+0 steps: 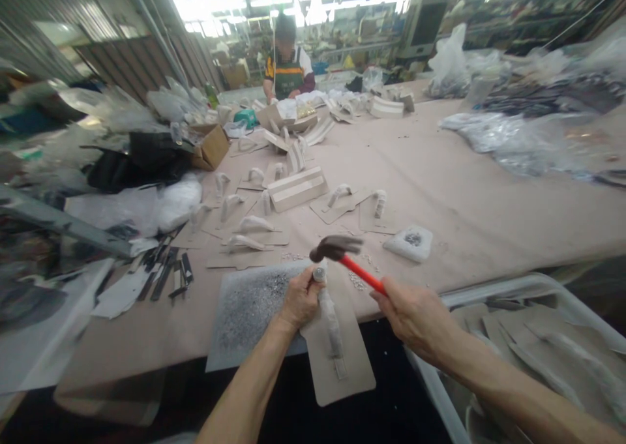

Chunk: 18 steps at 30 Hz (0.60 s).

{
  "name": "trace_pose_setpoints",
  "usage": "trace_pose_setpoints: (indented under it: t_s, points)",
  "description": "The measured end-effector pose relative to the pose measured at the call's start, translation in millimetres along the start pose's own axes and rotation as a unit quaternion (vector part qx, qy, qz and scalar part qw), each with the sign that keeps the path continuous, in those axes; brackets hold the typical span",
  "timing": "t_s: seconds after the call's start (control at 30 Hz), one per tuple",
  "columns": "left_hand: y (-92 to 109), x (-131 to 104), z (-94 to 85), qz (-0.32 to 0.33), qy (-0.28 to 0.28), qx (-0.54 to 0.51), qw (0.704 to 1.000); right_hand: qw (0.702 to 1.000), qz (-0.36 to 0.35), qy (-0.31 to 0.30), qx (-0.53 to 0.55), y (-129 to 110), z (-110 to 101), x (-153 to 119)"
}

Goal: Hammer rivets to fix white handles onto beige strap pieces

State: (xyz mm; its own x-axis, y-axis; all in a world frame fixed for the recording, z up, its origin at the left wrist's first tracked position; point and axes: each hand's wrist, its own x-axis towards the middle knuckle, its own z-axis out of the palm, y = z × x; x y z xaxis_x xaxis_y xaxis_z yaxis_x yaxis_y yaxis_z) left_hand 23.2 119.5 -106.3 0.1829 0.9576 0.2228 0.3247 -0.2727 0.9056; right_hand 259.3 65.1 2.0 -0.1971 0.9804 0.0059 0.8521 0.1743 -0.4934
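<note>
Where the right hand (408,310) clamps its fingers: one claw hammer (353,267), dark metal and red.
Left hand (299,297): fingers closed round one plastic-wrapped handle (331,320), its flat beige panel (353,343) overhanging the tabletop (464,203).
Cardboard box (214,147): one.

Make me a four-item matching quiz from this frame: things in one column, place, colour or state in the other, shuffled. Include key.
Things:
1. Hammer
2. Left hand
3. Cardboard box
4. Plastic tub

Descriptions:
A. Brown, left of the picture's centre
B. At the lower right, with beige pieces inside
C. Red-handled, held in the right hand
D. Gripping the upper end of a wrapped handle

Pairs: 1-C, 2-D, 3-A, 4-B
</note>
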Motion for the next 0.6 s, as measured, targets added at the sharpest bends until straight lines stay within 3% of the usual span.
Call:
trace_pose_setpoints:
  t_s: [0.07,0.13,0.23,0.3,0.37,0.43,0.5,0.6]
  points:
    - [0,0,0.0,-0.004,-0.005,0.004,1.0,0.996,-0.028,-0.039,-0.07,-3,-16,2]
    - [-1,0,-0.3,-0.005,-0.01,0.008,1.0,0.996,-0.042,-0.009,-0.073,-11,-35,7]
    - [-1,1,-0.7,0.001,-0.009,0.007,1.0,0.983,-0.033,0.181,-0.009,-27,-53,12]
    - [-1,1,-0.7,-0.005,-0.002,-0.004,1.0,0.961,-0.036,0.272,0.016,-32,-50,10]
    - [-1,1,-0.6,-0.015,-0.001,-0.01,1.0,0.972,-0.069,0.225,-0.013,-29,-35,6]
    - [-1,1,-0.5,-0.02,-0.007,-0.009,1.0,0.99,-0.091,0.077,-0.074,-18,-18,1]
    - [-1,0,-0.5,-0.018,-0.016,-0.013,1.0,0.99,-0.06,-0.039,-0.12,-4,-8,-2]
    - [0,0,-0.3,-0.015,-0.009,-0.026,0.999,0.987,0.004,-0.088,-0.132,19,-3,1]
